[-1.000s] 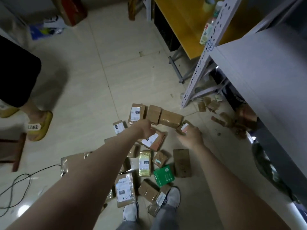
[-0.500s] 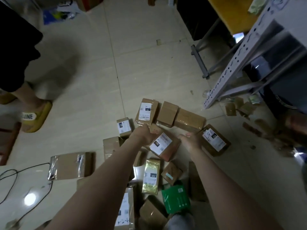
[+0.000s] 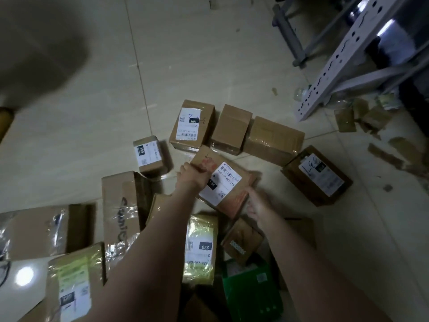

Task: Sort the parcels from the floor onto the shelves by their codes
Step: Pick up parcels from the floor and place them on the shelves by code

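Clasping one labelled parcel (image 3: 226, 182), left hand (image 3: 192, 174) at corner, right hand (image 3: 256, 204) at edge (three boxes (image 3: 231, 129) beyond)

Left grip (image 3: 191, 176) holds the parcel (image 3: 228, 182) at its 10 o'clock corner, right grip (image 3: 257, 205) at its 5 o'clock edge; boxes (image 3: 232, 131) ring it on the floor (image 3: 185, 54).

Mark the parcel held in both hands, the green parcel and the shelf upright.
held parcel (image 3: 223, 185), head view, on its white label.
green parcel (image 3: 251, 291), head view, on its top face.
shelf upright (image 3: 336, 66), head view, on its perforated face.
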The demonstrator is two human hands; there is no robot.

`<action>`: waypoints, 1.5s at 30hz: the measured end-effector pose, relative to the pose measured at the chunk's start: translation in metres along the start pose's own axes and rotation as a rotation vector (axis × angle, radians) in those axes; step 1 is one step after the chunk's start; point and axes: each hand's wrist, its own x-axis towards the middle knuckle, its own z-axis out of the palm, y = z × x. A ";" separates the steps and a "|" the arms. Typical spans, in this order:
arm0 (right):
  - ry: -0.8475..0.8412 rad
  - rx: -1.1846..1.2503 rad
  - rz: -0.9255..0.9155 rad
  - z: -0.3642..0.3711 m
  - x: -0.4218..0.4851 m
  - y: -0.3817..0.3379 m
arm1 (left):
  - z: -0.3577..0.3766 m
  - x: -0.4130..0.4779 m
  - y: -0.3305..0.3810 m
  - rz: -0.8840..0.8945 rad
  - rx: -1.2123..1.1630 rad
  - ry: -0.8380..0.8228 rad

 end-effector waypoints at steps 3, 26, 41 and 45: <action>-0.126 0.081 0.015 0.005 0.006 0.008 | 0.023 0.053 -0.025 -0.005 0.052 -0.006; -0.027 0.990 -0.172 -0.141 -0.371 -0.127 | -0.204 -0.344 0.265 0.863 -0.171 0.289; 0.013 1.515 -0.274 -0.135 -0.652 -0.050 | -0.338 -0.617 0.250 1.108 -0.464 0.093; -0.035 1.602 -0.469 -0.131 -0.707 -0.020 | -0.372 -0.669 0.221 1.135 -0.453 -0.013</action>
